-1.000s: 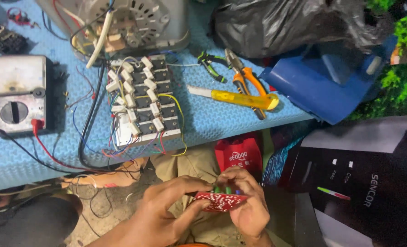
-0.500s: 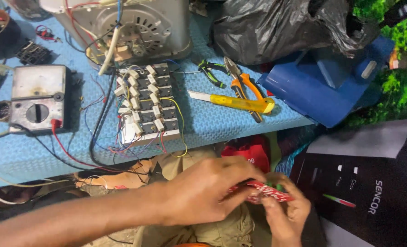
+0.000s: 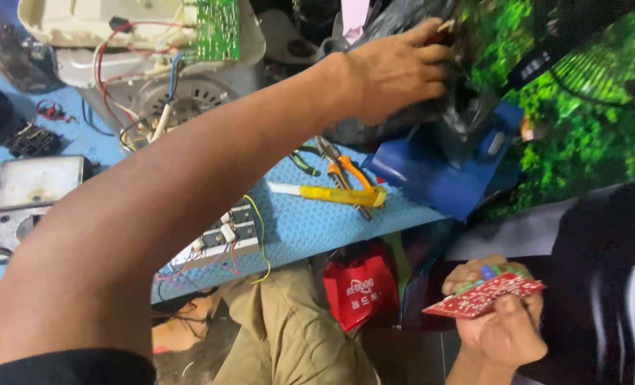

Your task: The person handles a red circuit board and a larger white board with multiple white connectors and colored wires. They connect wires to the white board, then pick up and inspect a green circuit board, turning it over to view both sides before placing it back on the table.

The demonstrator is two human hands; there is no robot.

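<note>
My right hand is low at the right, below the table edge, holding a small red circuit board flat with its components facing up. My left arm crosses the whole view from the lower left. My left hand is at the top, its fingers curled on a black plastic bag that lies on a blue box. The two hands are far apart.
On the blue table mat lie a yellow-handled tool, orange-handled pliers, a wired terminal board and a grey meter. An opened white appliance with a green circuit board stands at the back. A red bag hangs under the table.
My left hand has let go of the red circuit board and reached up and across the table to the black bag. The right hand keeps the board, now further right.
</note>
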